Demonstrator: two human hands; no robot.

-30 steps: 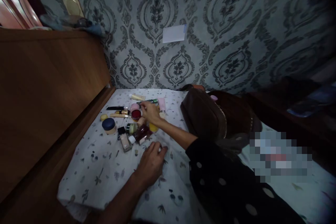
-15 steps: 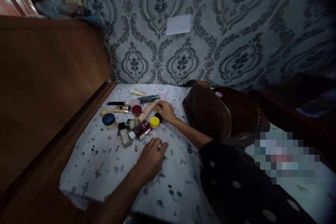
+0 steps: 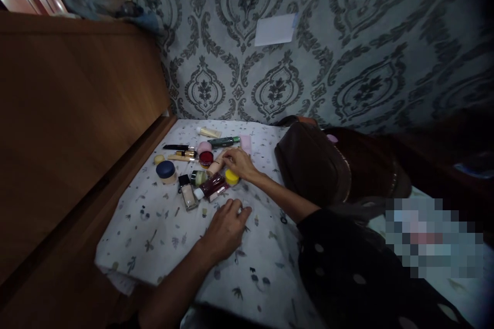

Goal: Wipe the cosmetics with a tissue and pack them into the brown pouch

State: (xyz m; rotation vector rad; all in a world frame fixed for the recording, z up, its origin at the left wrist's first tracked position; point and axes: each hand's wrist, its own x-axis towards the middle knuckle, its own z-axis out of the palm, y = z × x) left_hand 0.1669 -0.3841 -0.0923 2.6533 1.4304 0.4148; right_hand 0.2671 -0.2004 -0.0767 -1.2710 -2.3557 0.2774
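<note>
My right hand reaches from a dark polka-dot sleeve into a cluster of cosmetics on the flower-print sheet. Its fingertips lie over a beige tube, and whether they grip it is hidden. Beside the hand are a yellow-lidded jar, a dark red bottle and a red jar. My left hand rests on the sheet nearer to me, fingers curled, with nothing seen in it.
More cosmetics lie to the left: a navy-lidded jar, a foundation bottle, a green tube, a pink tube. A brown bag sits right of them. A wooden panel borders the left, patterned wall behind.
My right hand moved from the far side of the cluster toward the right, then back left onto the beige tube. My left hand stayed on the sheet. The view shifted slightly.
</note>
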